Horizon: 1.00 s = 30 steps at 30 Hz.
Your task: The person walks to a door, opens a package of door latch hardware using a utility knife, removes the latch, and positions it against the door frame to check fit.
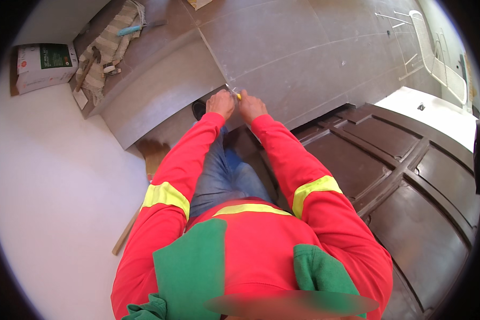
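My left hand (221, 103) and my right hand (252, 106) meet close together over the edge of a grey tiled step. Out of my right hand's closed fingers pokes a small yellow piece (239, 96), perhaps part of a tool; its kind is too small to tell. A thin pale bit (231, 89) shows just ahead of the fingertips. My left fingers are curled in a pinch, and what they hold is hidden. Below my hands a large grey tile (165, 88) forms the step's upright face.
At the left, a striped cloth (98, 72) bears a hammer (86, 71); a blue-handled tool (130, 30) lies near its top. Beside it stands a white and green box (47, 64). A brown panelled door (389, 160) fills the right, with a white metal rack (437, 58) beyond.
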{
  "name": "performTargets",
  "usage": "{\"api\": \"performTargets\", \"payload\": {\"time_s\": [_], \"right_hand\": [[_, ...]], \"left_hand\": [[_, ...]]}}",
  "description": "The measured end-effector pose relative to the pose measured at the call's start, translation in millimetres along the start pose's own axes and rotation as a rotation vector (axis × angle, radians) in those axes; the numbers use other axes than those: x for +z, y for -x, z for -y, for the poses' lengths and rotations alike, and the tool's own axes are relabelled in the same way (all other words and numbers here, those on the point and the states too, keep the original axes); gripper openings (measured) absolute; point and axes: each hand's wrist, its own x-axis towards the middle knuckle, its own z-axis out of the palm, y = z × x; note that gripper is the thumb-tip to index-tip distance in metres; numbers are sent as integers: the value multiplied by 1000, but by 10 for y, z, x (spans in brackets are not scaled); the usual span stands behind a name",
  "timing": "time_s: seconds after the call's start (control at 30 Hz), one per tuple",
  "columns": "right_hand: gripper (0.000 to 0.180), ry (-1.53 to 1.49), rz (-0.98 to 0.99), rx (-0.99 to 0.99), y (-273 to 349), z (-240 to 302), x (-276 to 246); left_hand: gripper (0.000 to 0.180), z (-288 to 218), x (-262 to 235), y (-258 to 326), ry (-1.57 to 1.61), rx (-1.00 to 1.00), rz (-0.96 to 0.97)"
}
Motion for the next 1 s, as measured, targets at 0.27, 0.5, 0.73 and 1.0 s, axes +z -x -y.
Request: {"api": "performTargets", "payload": {"time_s": [0.27,0.5,0.73,1.0], "right_hand": [[27,131,133,408,394,-851,-115],[25,-188,-106,-177,9,-273,-13],[24,-99,39,-132,134,222,-321],[25,-66,68,-94,15,187,-55]], "left_hand": [[42,297,-437,91,29,-190,-14],[44,101,-440,68,13,-89,4],[41,36,-409,205,52,-41,-18],[40,92,-422,259,1,2,-30]]}}
